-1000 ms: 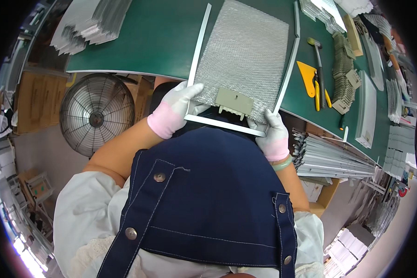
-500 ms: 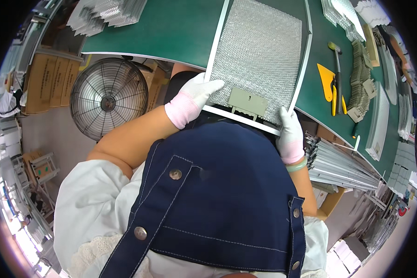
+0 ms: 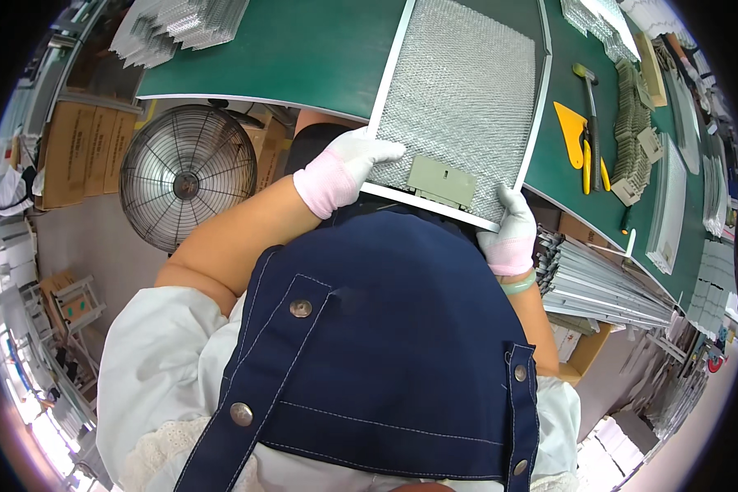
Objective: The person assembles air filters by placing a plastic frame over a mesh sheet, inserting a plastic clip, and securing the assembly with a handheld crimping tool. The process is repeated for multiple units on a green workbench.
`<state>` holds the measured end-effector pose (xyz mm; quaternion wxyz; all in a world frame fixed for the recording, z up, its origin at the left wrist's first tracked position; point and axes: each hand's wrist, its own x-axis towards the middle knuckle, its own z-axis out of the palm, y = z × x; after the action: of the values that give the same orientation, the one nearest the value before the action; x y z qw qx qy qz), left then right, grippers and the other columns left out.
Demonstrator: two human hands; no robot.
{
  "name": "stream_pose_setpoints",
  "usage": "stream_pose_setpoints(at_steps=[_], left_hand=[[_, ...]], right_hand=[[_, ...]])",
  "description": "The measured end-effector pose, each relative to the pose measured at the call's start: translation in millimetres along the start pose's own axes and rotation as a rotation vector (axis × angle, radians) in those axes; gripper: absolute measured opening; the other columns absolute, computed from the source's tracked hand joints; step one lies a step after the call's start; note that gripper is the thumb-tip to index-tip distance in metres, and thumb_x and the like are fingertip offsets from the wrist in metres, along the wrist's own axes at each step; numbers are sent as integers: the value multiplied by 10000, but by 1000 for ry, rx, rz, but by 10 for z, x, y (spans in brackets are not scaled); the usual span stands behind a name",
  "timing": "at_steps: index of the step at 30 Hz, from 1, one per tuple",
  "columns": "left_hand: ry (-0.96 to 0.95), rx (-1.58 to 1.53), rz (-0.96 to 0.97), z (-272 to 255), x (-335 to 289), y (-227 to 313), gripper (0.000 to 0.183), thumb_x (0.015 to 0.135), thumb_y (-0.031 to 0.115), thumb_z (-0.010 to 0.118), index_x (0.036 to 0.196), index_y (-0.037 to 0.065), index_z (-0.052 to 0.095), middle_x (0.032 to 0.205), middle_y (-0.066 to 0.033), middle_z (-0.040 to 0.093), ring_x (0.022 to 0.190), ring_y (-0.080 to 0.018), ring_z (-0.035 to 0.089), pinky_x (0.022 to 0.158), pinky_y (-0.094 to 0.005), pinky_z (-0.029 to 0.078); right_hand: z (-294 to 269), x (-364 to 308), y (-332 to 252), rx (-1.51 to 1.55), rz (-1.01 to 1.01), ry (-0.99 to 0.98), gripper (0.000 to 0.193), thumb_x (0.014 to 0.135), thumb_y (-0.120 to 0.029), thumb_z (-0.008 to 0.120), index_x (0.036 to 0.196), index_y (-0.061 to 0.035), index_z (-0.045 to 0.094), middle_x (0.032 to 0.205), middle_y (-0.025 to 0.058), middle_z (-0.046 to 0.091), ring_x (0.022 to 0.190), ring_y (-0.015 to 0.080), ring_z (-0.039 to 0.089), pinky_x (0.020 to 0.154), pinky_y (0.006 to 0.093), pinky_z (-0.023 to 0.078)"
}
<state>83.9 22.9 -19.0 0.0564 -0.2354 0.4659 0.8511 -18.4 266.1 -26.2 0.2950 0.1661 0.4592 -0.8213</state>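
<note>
A metal mesh panel (image 3: 461,90) lies inside a thin white frame (image 3: 430,207) that reaches from my apron onto the green table. My left hand (image 3: 351,166), in a white glove with a pink cuff, is closed on the frame's near left corner, its thumb lying over the mesh. At the near right corner my gloved right hand (image 3: 510,228) grips the frame, thumb on top and fingers hidden below. Between the two hands a grey-green plastic piece (image 3: 441,180) with a small slot sits at the near rim, over the mesh edge. Neither hand touches it.
Right of the frame on the green table (image 3: 303,61) lie a hammer (image 3: 589,94), a yellow scraper (image 3: 569,135), yellow-handled pliers (image 3: 592,160) and a row of plastic pieces (image 3: 631,123). Stacked mesh sheets (image 3: 193,20) stand far left. A floor fan (image 3: 187,184) is at left; metal strips (image 3: 603,287) lie below right.
The plastic piece has come down against the near rim, and its legs no longer stand clear above it. My right hand has shifted slightly down; both hands still hold the frame.
</note>
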Motion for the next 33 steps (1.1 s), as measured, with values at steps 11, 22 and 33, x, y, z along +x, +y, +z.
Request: stream_pose_setpoints(at_steps=[11,22,33], left_hand=[[174,-96,29,52,44,-73,302,929,111,619,1209,10,569,1125,-87,647,1026,-185,640,912,-354,528],[32,-137,-37,-34,-42,80,329,950,128,610,1254,13,564,1179,-83,641,1073,-203,638,973,-362,516],[-27,116,43,-82,55,1,339,930,95,634,1240,-30,574,1157,-119,653,1079,-229,654,954,-393,549]], right_hand=[[14,-75,-43,-275,-89,-54,315,1005,-189,558,1274,-26,541,1126,90,642,1015,199,643,935,383,526],[89,-47,-38,-96,36,-70,250,988,-126,572,1203,-3,538,1097,113,632,996,242,656,904,408,552],[193,-129,-111,-242,149,-189,276,989,-98,551,1243,9,536,1126,137,645,1008,264,666,875,419,578]])
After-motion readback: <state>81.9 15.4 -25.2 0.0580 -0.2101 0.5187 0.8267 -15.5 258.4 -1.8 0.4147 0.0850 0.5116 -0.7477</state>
